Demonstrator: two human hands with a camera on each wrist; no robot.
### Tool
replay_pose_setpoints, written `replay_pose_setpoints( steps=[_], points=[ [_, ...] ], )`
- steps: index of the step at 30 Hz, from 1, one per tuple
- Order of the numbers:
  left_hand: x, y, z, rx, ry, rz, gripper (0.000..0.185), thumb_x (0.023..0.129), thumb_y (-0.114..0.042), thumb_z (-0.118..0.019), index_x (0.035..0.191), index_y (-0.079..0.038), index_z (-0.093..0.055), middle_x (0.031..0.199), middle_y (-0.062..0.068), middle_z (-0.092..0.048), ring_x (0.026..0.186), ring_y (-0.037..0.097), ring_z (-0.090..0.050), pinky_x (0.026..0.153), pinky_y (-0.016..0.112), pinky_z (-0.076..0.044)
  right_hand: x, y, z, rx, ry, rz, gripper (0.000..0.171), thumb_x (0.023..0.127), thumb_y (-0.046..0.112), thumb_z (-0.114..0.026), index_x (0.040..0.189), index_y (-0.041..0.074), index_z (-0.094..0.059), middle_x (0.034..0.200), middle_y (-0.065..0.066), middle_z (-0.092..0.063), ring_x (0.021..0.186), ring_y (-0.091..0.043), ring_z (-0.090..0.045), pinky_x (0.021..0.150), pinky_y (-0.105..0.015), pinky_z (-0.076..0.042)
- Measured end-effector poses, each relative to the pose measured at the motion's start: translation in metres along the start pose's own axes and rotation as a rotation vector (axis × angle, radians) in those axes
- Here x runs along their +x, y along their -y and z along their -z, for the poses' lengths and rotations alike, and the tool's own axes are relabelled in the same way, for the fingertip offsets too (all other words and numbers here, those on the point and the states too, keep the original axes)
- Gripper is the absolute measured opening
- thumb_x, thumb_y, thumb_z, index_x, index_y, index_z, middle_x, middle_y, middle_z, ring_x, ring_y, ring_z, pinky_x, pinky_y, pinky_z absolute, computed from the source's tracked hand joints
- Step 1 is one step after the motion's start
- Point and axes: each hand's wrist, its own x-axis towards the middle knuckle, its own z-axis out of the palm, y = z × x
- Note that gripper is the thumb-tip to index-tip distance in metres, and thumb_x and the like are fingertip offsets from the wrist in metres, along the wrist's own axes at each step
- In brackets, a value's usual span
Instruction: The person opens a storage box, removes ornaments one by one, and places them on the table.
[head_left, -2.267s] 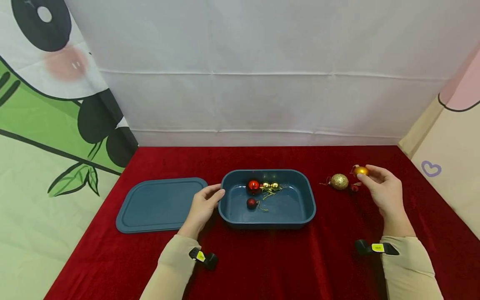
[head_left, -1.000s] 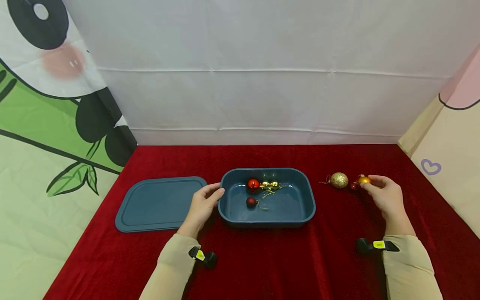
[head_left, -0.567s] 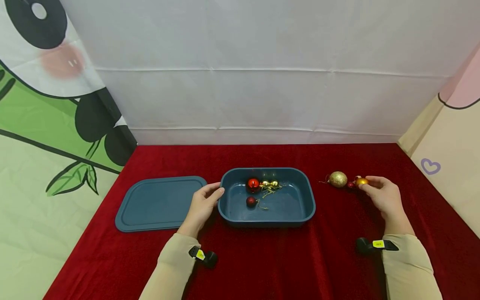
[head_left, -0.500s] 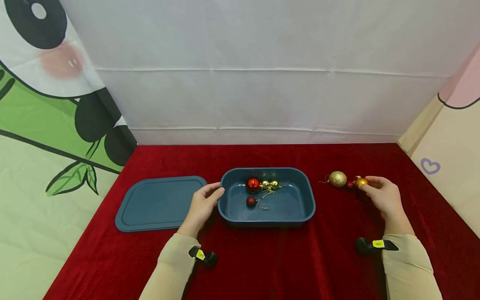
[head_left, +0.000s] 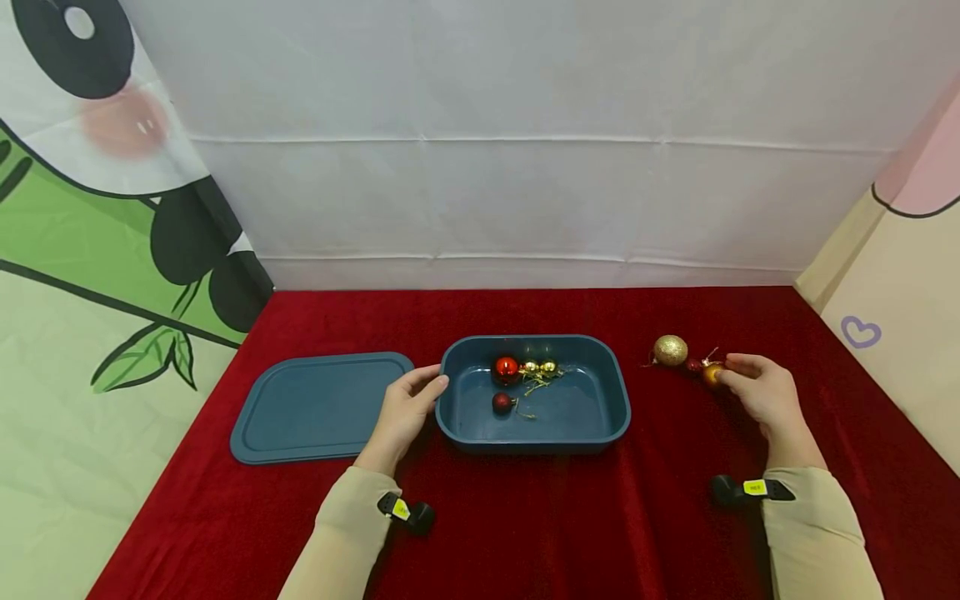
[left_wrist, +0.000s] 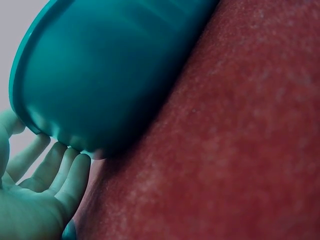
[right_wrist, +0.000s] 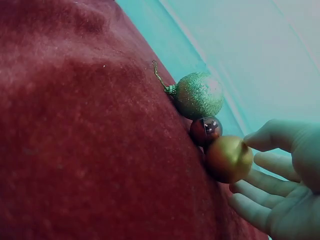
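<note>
My right grip (head_left: pixel 767 398), slack and unclosed, touched the gold bauble (right_wrist: pixel 227 160) beside a red bauble (right_wrist: pixel 204 132) towards the bench's (head_left: pixel 555 525) far right corner; my left grip (head_left: pixel 402 412) likewise touched the tub (head_left: pixel 532 447); light, steady pressure probably best limited rolling

In the head view we see bright, soft, even light across the white backdrop (head_left: pixel 525 208), with sharp focus and only faint shading along its creases. Small highlights dot the glossy red bauble (head_left: pixel 506 368), and a pale sheen lies in the blue box (head_left: pixel 581 404). Both wrist views look dimmer to us and tinted teal. In the left one, deep shadow hugs the box's underside and the red cloth (left_wrist: pixel 225 140) blurs; in the right, the backdrop washes out.
</note>
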Motion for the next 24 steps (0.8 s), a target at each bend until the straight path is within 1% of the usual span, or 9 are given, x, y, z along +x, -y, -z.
replay_pose_setpoints(
  steps=[4,7,8,10,12,14,17,22,24],
  points=[
    [0.0,0.0,0.0,0.001,0.001,0.001,0.035,0.092,-0.023,-0.062,0.124,-0.009,-0.061,0.121,0.011,-0.061,0.097,0.01,-0.057,0.079,0.025,-0.049,-0.003,0.004,0.002,-0.028,-0.017,-0.003,0.051,0.092,0.023,-0.057,0.131,-0.009,-0.049,0.121,-0.025,-0.057,0.073,0.015,-0.044,0.061,-0.012,-0.044],
    [0.0,0.0,0.0,-0.001,0.002,0.0,0.036,0.092,-0.023,-0.062,0.124,-0.008,-0.061,0.12,0.012,-0.061,0.096,0.01,-0.057,0.078,0.024,-0.05,-0.004,0.008,0.005,-0.036,-0.034,0.002,0.051,0.093,0.026,-0.056,0.131,-0.007,-0.05,0.123,-0.026,-0.056,0.076,0.015,-0.042,0.063,-0.012,-0.041],
    [0.0,0.0,0.0,-0.003,0.002,0.0,0.036,0.092,-0.023,-0.062,0.124,-0.008,-0.061,0.121,0.012,-0.061,0.096,0.01,-0.057,0.079,0.024,-0.05,-0.004,0.009,0.005,-0.033,-0.039,0.006,0.051,0.093,0.026,-0.056,0.131,-0.007,-0.05,0.119,-0.021,-0.06,0.077,0.015,-0.042,0.064,-0.011,-0.041],
    [0.0,0.0,0.0,-0.002,0.004,0.003,0.036,0.092,-0.023,-0.062,0.124,-0.008,-0.061,0.121,0.012,-0.061,0.097,0.01,-0.058,0.079,0.024,-0.05,-0.005,0.012,0.007,-0.021,-0.043,0.014,0.052,0.092,0.028,-0.057,0.13,-0.007,-0.05,0.106,-0.004,-0.065,0.078,0.016,-0.042,0.065,-0.01,-0.04],
    [0.0,-0.001,0.001,-0.002,0.006,0.007,0.037,0.092,-0.024,-0.062,0.125,-0.008,-0.06,0.122,0.012,-0.061,0.098,0.012,-0.058,0.079,0.023,-0.05,-0.005,0.014,0.008,-0.001,-0.049,0.019,0.052,0.092,0.028,-0.058,0.13,-0.007,-0.051,0.093,0.017,-0.059,0.079,0.015,-0.042,0.066,-0.01,-0.04],
    [-0.001,-0.002,0.001,-0.005,0.009,0.013,0.038,0.092,-0.024,-0.062,0.126,-0.008,-0.06,0.123,0.012,-0.061,0.099,0.012,-0.058,0.079,0.023,-0.05,-0.005,0.016,0.008,0.02,-0.056,0.024,0.052,0.091,0.029,-0.059,0.129,-0.007,-0.051,0.085,0.031,-0.049,0.08,0.015,-0.043,0.066,-0.009,-0.04],
    [-0.003,-0.005,0.001,-0.018,0.013,0.021,0.038,0.092,-0.023,-0.062,0.126,-0.007,-0.06,0.123,0.013,-0.06,0.099,0.012,-0.058,0.078,0.022,-0.05,-0.005,0.02,0.008,0.042,-0.068,0.029,0.052,0.091,0.029,-0.059,0.128,-0.007,-0.052,0.082,0.035,-0.045,0.081,0.014,-0.043,0.067,-0.009,-0.039],
    [-0.011,-0.02,0.001,-0.016,0.021,0.033,0.037,0.093,-0.019,-0.06,0.127,-0.003,-0.058,0.122,0.015,-0.06,0.096,0.01,-0.057,0.078,0.022,-0.049,-0.006,0.026,0.006,0.069,-0.067,0.04,0.053,0.092,0.031,-0.06,0.128,-0.006,-0.052,0.085,0.035,-0.047,0.081,0.014,-0.046,0.066,-0.007,-0.041],
    [-0.013,-0.023,0.001,-0.01,0.023,0.036,0.038,0.094,-0.019,-0.059,0.127,-0.002,-0.057,0.123,0.015,-0.059,0.097,0.01,-0.057,0.079,0.022,-0.049,-0.007,0.028,0.006,0.081,-0.061,0.044,0.052,0.092,0.031,-0.06,0.128,-0.006,-0.051,0.086,0.035,-0.048,0.081,0.014,-0.047,0.066,-0.008,-0.042]
  ],
)
